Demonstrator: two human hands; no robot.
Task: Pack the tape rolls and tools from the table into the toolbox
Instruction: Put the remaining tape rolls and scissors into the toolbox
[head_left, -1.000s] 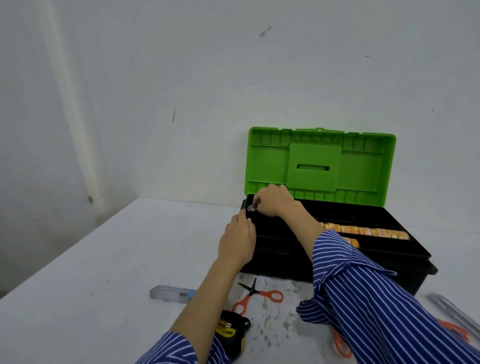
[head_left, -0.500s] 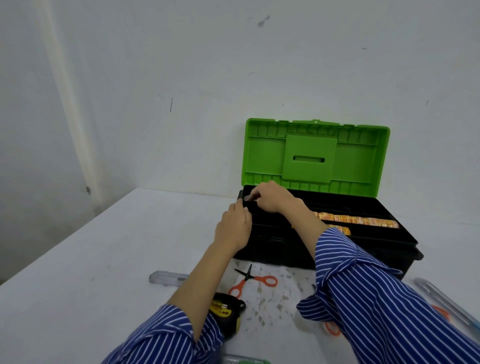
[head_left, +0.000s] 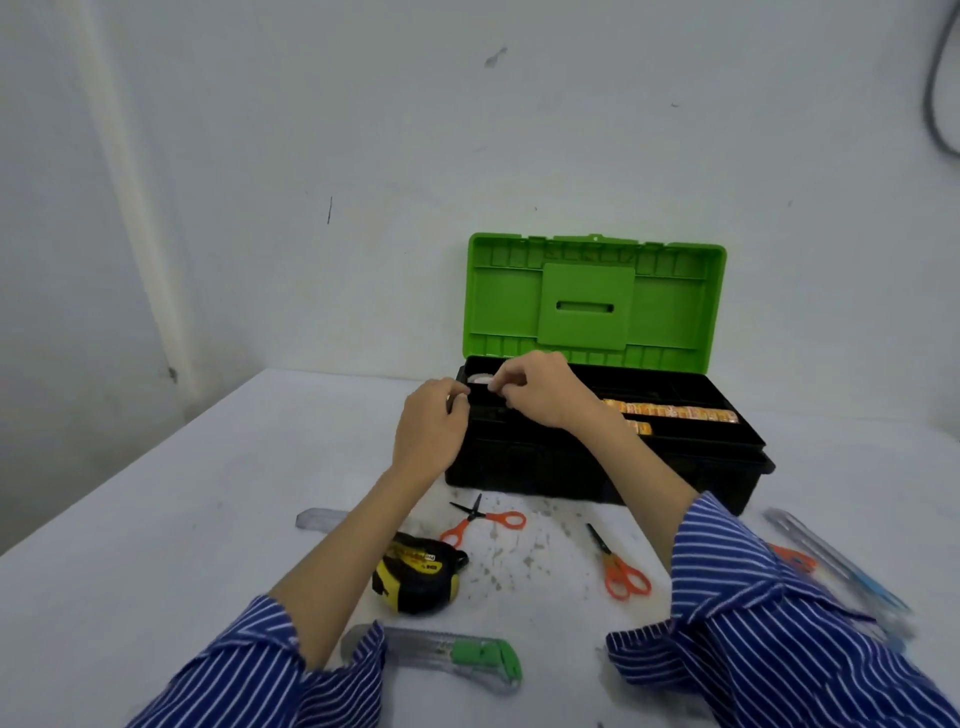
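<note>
Hands unmoved at toolbox corner: right hand pinches tape roll into tray; left hand curled, grip unclear.

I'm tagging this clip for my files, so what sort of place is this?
Probably a plain workroom or a staged recording corner, not a fitted workshop: a bare white table pushed into a corner of scuffed white walls, with only an open toolbox and a few hand tools such as a tape measure on it.
</note>
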